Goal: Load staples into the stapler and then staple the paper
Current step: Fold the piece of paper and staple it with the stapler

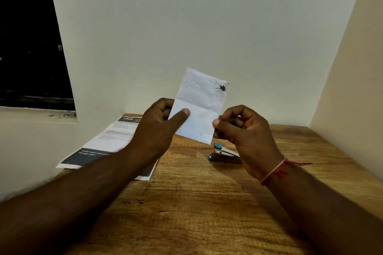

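The left hand (157,128) grips a small folded white paper (199,109) by its left edge, thumb flat across the front and fingers curled behind, so the sheet stands upright and faces the person, probably to be looked over. The right hand (244,130) sits just beside the paper's lower right edge, thumb and forefinger pinched together on a thin pale sliver (217,131). It may be a single staple, but it is too small to tell. A red thread band (275,170) circles that wrist.

The paper has a crease across its middle, dark blotches at its top right corner and a tiny glint near the top left that could be a staple.

Below the right hand, a small blue-and-metal stapler (224,154) lies on the table with its top arm raised. It is apart from the paper, likely left open for loading.

The wooden table (196,203) also carries a printed sheet with dark header bands (112,141) under the left forearm. Plain pale walls (207,16) close in behind and at the right, and a dark window (27,47) is at the left
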